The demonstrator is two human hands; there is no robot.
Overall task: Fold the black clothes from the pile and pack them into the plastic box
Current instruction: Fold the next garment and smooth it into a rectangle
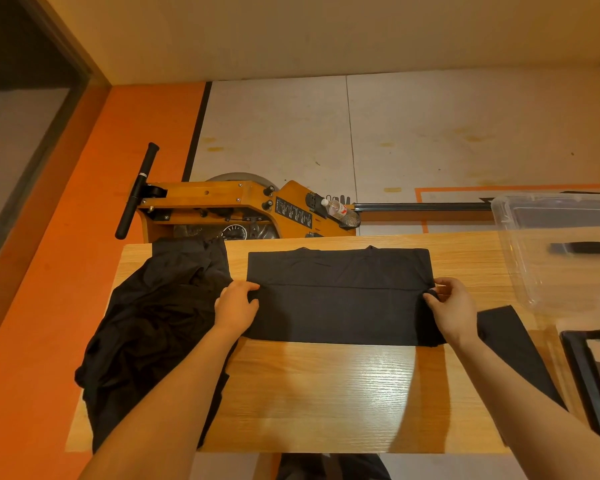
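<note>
A black garment lies folded flat across the middle of the wooden table, a fold edge running across it. My left hand pinches that fold edge at the garment's left side. My right hand pinches it at the right side. A crumpled pile of black clothes lies on the table's left end and hangs over its edge. The clear plastic box stands at the right end, a dark strap-like thing showing through it. A black sleeve or cloth strip lies right of my right forearm.
Behind the table stands a wooden rowing machine with a black handle and a plastic bottle. A dark flat object lies at the table's right edge. The floor on the left is orange.
</note>
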